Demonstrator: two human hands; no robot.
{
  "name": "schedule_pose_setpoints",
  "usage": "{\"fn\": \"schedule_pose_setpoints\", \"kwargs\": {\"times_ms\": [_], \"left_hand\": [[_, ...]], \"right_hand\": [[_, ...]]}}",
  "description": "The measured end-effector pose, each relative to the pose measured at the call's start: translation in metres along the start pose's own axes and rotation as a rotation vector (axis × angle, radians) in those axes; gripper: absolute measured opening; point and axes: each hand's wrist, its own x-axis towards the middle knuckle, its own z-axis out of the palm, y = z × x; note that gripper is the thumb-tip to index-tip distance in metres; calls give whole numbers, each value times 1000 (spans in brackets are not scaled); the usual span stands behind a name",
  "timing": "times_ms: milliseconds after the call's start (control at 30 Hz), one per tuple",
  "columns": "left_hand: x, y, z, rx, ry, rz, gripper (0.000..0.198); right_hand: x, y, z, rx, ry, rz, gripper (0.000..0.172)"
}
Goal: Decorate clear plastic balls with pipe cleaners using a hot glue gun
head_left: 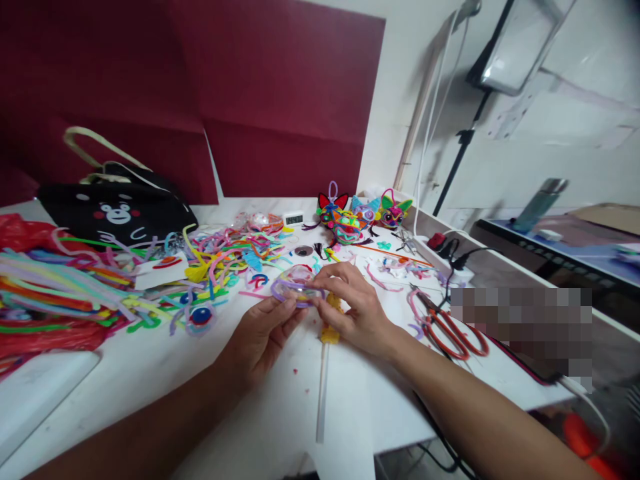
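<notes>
Both of my hands are closed on a clear, rounded plastic piece edged with a purple pipe cleaner (299, 293), held above the white table. My left hand (263, 333) pinches its near left edge between thumb and fingers. At its right edge, the fingertips of my right hand (357, 310) press on the purple rim. Partly hidden under my right hand lies a yellow tool (330, 333) with a long translucent stick (323, 393) pointing toward me; it looks like a glue gun. Left of my hands is a clear disc with a blue-and-red coil (201, 317).
Bundled pipe cleaners (55, 287) and loose coloured pieces (245, 257) cover the left side. Several finished animal-head ornaments (347, 227) stand at the back. Orange-handled scissors (447, 327) and cables lie right, by a raised board edge. A black bag (120, 217) sits behind left.
</notes>
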Motion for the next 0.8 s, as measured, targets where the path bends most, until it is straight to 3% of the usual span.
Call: {"fn": "schedule_pose_setpoints", "kwargs": {"times_ms": [533,800], "left_hand": [[-3,-4,2,46,-33,4,16],[-3,-4,2,39,-12,-4,19]], "right_hand": [[2,-1,-4,-149,-81,-150,25],[-1,1,-1,-189,-103,-120,24]]}}
